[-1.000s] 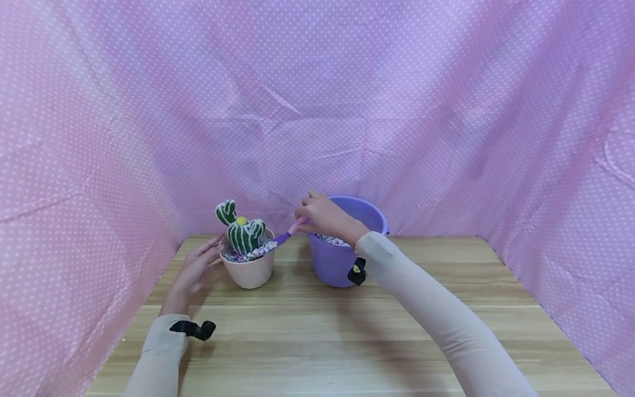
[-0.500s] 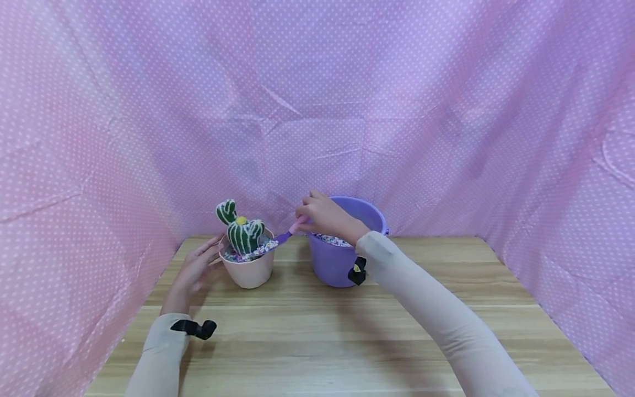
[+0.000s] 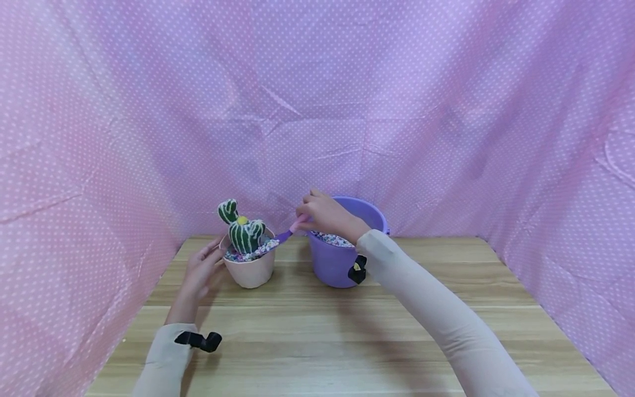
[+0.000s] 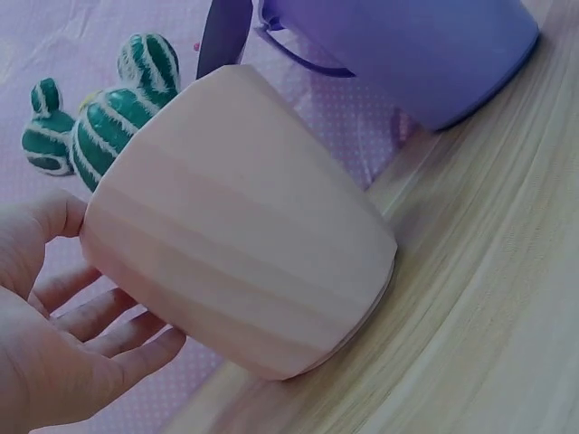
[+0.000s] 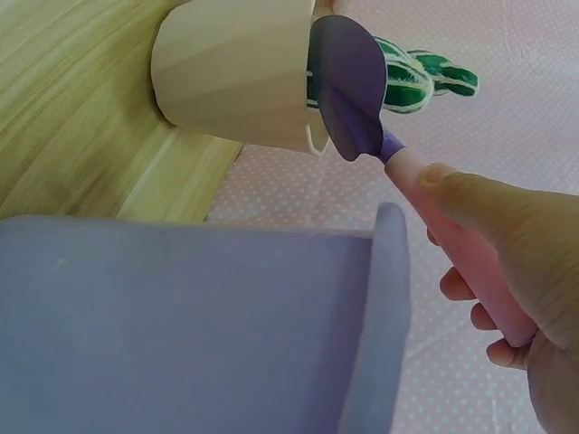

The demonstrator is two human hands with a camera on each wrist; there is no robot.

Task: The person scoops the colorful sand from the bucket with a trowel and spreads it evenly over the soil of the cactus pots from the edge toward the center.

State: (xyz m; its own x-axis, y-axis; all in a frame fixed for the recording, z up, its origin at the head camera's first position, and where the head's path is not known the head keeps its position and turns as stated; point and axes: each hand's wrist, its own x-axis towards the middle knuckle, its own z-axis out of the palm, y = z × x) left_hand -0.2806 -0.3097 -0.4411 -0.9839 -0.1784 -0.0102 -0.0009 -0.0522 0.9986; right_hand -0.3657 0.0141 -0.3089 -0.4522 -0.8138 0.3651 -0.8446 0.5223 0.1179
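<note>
In the head view my right hand (image 3: 327, 215) grips a small hand trowel by its pink handle (image 5: 470, 258), with the thumb laid along it. The trowel's purple blade (image 5: 351, 86) reaches over the rim of a pale pink pot (image 3: 250, 273). Multicoloured pebbles lie at the blade's tip, among those in the pot. A green cactus (image 3: 244, 237) with white stripes and a yellow top stands in the pot. My left hand (image 3: 200, 271) rests against the pot's left side, thumb at the rim, fingers spread and only slightly bent.
A purple bucket (image 3: 329, 264) stands right of the pot, under my right forearm, with more coloured pebbles (image 3: 334, 240) inside. Both stand on a wooden table (image 3: 297, 342). Pink dotted cloth (image 3: 317, 110) hangs behind and at both sides.
My left wrist and forearm have shifted slightly right and toward the table's front edge. The pot and cactus have shifted very slightly right. The right hand and trowel have barely moved.
</note>
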